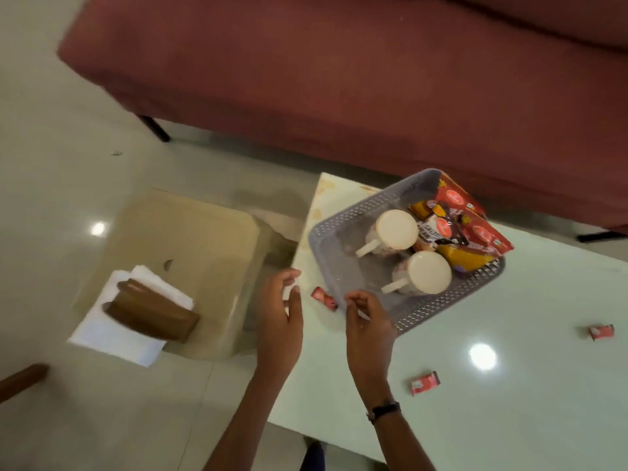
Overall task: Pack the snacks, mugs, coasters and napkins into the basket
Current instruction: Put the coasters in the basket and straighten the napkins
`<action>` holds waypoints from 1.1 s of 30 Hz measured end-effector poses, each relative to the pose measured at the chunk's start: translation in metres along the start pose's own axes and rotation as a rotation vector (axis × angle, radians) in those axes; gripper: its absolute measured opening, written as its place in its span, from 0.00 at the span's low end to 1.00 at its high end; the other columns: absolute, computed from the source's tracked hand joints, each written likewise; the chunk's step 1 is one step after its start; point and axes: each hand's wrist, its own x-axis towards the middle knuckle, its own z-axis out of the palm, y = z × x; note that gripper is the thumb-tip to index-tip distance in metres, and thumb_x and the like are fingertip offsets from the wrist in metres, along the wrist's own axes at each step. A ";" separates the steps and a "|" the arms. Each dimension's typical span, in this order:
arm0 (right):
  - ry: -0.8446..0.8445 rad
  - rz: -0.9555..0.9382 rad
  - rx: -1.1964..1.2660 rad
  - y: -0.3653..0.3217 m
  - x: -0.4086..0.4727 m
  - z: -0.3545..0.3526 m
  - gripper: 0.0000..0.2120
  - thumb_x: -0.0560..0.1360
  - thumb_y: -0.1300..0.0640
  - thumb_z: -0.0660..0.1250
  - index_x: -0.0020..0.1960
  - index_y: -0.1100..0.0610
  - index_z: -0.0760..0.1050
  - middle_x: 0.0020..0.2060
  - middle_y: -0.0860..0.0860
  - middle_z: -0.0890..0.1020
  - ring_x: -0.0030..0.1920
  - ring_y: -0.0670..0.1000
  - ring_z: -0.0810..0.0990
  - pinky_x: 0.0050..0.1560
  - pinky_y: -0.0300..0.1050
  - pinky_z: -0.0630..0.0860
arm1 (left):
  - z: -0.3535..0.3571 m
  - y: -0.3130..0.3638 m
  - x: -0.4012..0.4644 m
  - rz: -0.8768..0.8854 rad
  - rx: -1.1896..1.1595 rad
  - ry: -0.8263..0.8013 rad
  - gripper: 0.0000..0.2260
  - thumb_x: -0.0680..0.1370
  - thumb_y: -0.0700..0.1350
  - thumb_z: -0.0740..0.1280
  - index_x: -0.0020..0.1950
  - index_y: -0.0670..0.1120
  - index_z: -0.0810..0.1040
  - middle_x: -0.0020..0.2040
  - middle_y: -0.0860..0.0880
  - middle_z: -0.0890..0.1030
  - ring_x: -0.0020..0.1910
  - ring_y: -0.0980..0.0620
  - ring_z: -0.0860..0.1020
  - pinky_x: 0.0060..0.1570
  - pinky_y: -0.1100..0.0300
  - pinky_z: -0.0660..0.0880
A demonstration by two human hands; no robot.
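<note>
A grey basket [343, 232] sits on the pale counter [509, 419], holding two upturned mugs [390, 232] and snack packets [472, 232]. Both hands hover near its corner, left hand [278, 321] and right hand [368, 329], each grip loosely spread, empty

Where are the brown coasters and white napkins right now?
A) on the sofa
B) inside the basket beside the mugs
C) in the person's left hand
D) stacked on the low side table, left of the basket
D: the brown coasters lie on the white napkins on the low side table, outside the basket.
</note>
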 end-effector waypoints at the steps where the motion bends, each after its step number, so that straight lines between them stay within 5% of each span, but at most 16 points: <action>1: -0.068 -0.036 0.030 -0.011 -0.004 0.013 0.05 0.75 0.66 0.66 0.46 0.57 0.78 0.42 0.46 0.82 0.43 0.36 0.79 0.42 0.22 0.70 | -0.015 -0.004 -0.005 -0.027 -0.001 0.073 0.10 0.79 0.38 0.61 0.58 0.48 0.74 0.54 0.51 0.78 0.54 0.59 0.76 0.53 0.65 0.73; 5: -0.360 -0.159 0.054 -0.047 -0.023 0.078 0.06 0.77 0.62 0.65 0.49 0.55 0.78 0.44 0.47 0.83 0.45 0.43 0.80 0.47 0.31 0.75 | -0.072 -0.030 -0.016 -0.169 -0.009 0.318 0.11 0.79 0.37 0.61 0.59 0.47 0.74 0.56 0.50 0.78 0.55 0.54 0.76 0.54 0.66 0.73; 9: -0.596 -0.317 -0.015 -0.076 -0.049 0.142 0.08 0.77 0.60 0.64 0.55 0.57 0.78 0.50 0.49 0.83 0.49 0.45 0.80 0.51 0.32 0.75 | -0.117 -0.065 -0.021 -0.217 0.014 0.488 0.15 0.77 0.37 0.63 0.63 0.44 0.70 0.63 0.47 0.73 0.63 0.49 0.71 0.62 0.46 0.72; 12: -0.712 -0.419 -0.086 -0.089 -0.063 0.175 0.13 0.78 0.57 0.63 0.60 0.58 0.76 0.55 0.52 0.82 0.54 0.50 0.80 0.56 0.42 0.76 | -0.137 -0.084 -0.021 -0.337 -0.012 0.577 0.23 0.77 0.41 0.63 0.71 0.44 0.62 0.72 0.45 0.65 0.71 0.47 0.64 0.66 0.44 0.68; 16: -0.828 -0.452 -0.231 -0.097 -0.074 0.201 0.15 0.78 0.56 0.62 0.63 0.58 0.74 0.57 0.55 0.81 0.56 0.55 0.79 0.54 0.44 0.73 | -0.151 -0.091 -0.013 -0.555 -0.304 0.503 0.27 0.80 0.47 0.62 0.76 0.52 0.53 0.76 0.49 0.59 0.74 0.51 0.61 0.63 0.61 0.65; 21: -0.821 -0.526 -0.457 -0.089 -0.079 0.217 0.12 0.79 0.60 0.57 0.58 0.59 0.75 0.48 0.59 0.83 0.46 0.60 0.80 0.40 0.46 0.71 | -0.154 -0.103 -0.004 -0.609 -0.319 0.352 0.25 0.81 0.48 0.59 0.75 0.57 0.52 0.69 0.55 0.67 0.65 0.55 0.70 0.56 0.61 0.68; 26: -0.826 -0.568 -0.536 -0.088 -0.080 0.220 0.14 0.78 0.60 0.58 0.63 0.59 0.71 0.47 0.59 0.82 0.46 0.62 0.80 0.39 0.45 0.68 | -0.155 -0.113 -0.002 -0.597 -0.173 0.233 0.25 0.82 0.42 0.52 0.76 0.56 0.48 0.55 0.57 0.72 0.46 0.59 0.75 0.43 0.64 0.70; 33: -0.814 -0.582 -0.553 -0.089 -0.081 0.220 0.14 0.79 0.61 0.57 0.64 0.58 0.71 0.48 0.59 0.82 0.46 0.62 0.80 0.42 0.48 0.72 | -0.152 -0.118 -0.003 -0.563 -0.099 0.192 0.25 0.83 0.43 0.51 0.77 0.53 0.43 0.54 0.52 0.73 0.47 0.54 0.75 0.46 0.60 0.70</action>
